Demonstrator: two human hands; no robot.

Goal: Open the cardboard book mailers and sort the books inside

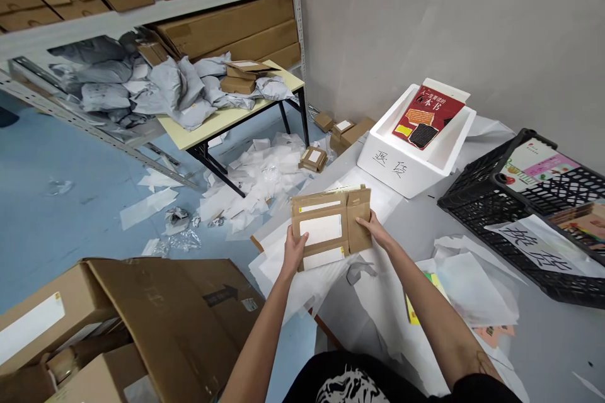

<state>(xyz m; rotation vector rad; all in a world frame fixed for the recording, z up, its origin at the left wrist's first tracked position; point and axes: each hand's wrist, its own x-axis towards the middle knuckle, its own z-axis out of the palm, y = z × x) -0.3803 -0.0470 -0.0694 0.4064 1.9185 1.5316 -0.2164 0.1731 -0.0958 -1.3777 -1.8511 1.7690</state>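
A flattened brown cardboard box (331, 206) with white labels is held up between my hands, over the corner of the grey table (420, 214). My left hand (295, 248) grips its lower left edge, thumb on the front beside a label. On the right side, my right hand (373, 229) clasps the narrower panel with the thumb on the front. Fingers behind the cardboard are hidden. White paper sheets (278, 264) lie beneath and around it on the table.
A white foam box (401, 170) holding a red book (430, 114) stands behind. At right is a black crate (472, 189) with books. An open carton (189, 321) sits lower left. Grey parcels (165, 85) cover a yellow table (227, 123); paper litters the floor.
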